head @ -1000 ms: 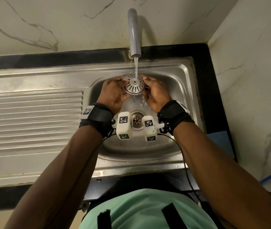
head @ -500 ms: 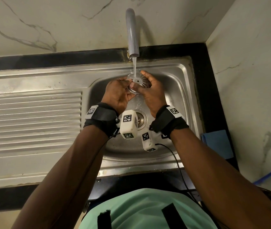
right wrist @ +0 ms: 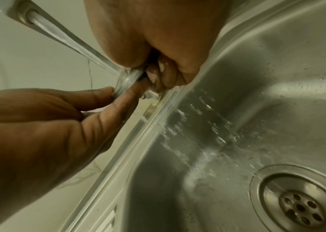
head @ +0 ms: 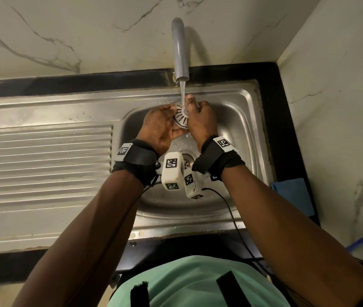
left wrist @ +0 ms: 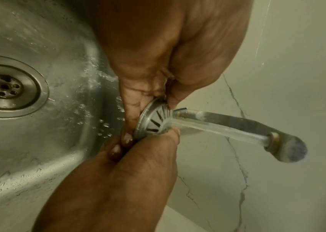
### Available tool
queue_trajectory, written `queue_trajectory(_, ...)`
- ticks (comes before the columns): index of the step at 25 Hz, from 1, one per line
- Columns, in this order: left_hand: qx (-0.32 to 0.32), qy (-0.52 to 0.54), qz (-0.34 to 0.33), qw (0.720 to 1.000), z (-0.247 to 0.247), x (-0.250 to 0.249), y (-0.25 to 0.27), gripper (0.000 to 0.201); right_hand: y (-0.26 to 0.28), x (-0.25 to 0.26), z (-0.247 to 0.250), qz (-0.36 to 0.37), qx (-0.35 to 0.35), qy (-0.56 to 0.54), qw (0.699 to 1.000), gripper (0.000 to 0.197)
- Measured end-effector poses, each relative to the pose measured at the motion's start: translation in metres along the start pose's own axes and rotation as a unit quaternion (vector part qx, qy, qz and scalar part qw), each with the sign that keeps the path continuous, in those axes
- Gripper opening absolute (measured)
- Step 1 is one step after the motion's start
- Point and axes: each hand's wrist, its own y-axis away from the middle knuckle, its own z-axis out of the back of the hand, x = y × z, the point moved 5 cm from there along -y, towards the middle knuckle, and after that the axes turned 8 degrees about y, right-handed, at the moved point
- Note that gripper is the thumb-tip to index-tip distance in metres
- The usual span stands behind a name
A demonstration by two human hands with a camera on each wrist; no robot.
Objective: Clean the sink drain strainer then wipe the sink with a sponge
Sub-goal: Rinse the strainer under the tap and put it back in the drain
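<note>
A grey tap [head: 180, 49] is sticking out from the marble wall [head: 65, 36] and pouring a stream of water [head: 182, 94] down onto the strainer [head: 181, 117], which is being held up over the back of the steel sink [head: 238, 120]. Water is splashing across the basin floor towards the open drain [left wrist: 4, 87] (its small round holes are showing in both wrist views). To the left of the basin the ribbed draining board [head: 47, 151] is lying flat, and a folded blue cloth [head: 293, 196] is sitting on the black table [head: 273, 129] just beside the sink's right edge. A thin black cable [head: 231, 209] is trailing from the wrist gear across the sink's front rim.

The left hand [head: 160, 127] is reaching in from the left with its fingers under the strainer's rim and its thumb on the edge, so its grip is closed on the strainer. The right hand [head: 200, 120] is coming in from the right, fingers curled against the rim's other side and thumb raised right beside the stream; its grip is also grasping the strainer. In the left wrist view the strainer [left wrist: 154, 120] is tilted, slotted dome facing the tap [left wrist: 257, 135], with the stream hitting its centre. Both wrists are wearing black straps with white marker blocks, hanging over the drain.
</note>
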Motion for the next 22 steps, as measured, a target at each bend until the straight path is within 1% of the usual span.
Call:
queue_trajectory(2,-0.024,0.0,-0.002,1.0,0.003,0.005,-0.002,0.028,-0.002,-0.001,0.005,0.007,-0.01,0.019,1.0,0.052)
queue_trajectory(4,-0.048,0.002,-0.005,0.999,0.009,0.008,-0.004,0.025,-0.001,-0.002,0.011,0.017,-0.015,0.037,0.999,0.055)
queue_trajectory(5,-0.055,0.004,-0.008,0.998,0.011,0.008,-0.006,0.025,0.0,-0.005,0.012,0.014,-0.006,0.027,1.0,0.058)
queue_trajectory(6,-0.058,0.003,-0.011,0.998,0.014,0.008,-0.008,0.025,0.002,-0.009,0.012,-0.007,0.013,-0.007,1.0,0.058)
queue_trajectory(7,-0.057,-0.003,-0.015,0.998,0.015,0.006,-0.01,0.026,0.006,-0.013,0.012,-0.041,0.038,-0.065,0.996,0.053)
queue_trajectory(9,-0.053,-0.011,-0.024,0.998,0.017,0.003,-0.012,0.026,0.015,-0.019,0.011,-0.119,0.083,-0.178,0.973,0.038)
queue_trajectory(10,-0.049,-0.009,-0.026,0.998,0.016,0.001,-0.013,0.025,0.019,-0.02,0.012,-0.15,0.105,-0.21,0.961,0.035)
queue_trajectory(13,-0.045,0.007,-0.032,0.998,0.016,0.001,-0.014,0.027,0.028,-0.017,0.01,-0.203,0.18,-0.26,0.927,0.038)
queue_trajectory(15,-0.046,0.018,-0.032,0.998,0.018,0.002,-0.016,0.03,0.03,-0.015,0.01,-0.217,0.203,-0.28,0.913,0.039)
queue_trajectory(19,-0.053,0.017,-0.022,0.998,0.021,0.004,-0.016,0.032,0.025,-0.015,0.012,-0.213,0.206,-0.281,0.913,0.034)
queue_trajectory(22,-0.047,0.002,-0.027,0.998,0.019,0.003,-0.017,0.031,0.02,-0.016,0.012,-0.204,0.174,-0.254,0.929,0.026)
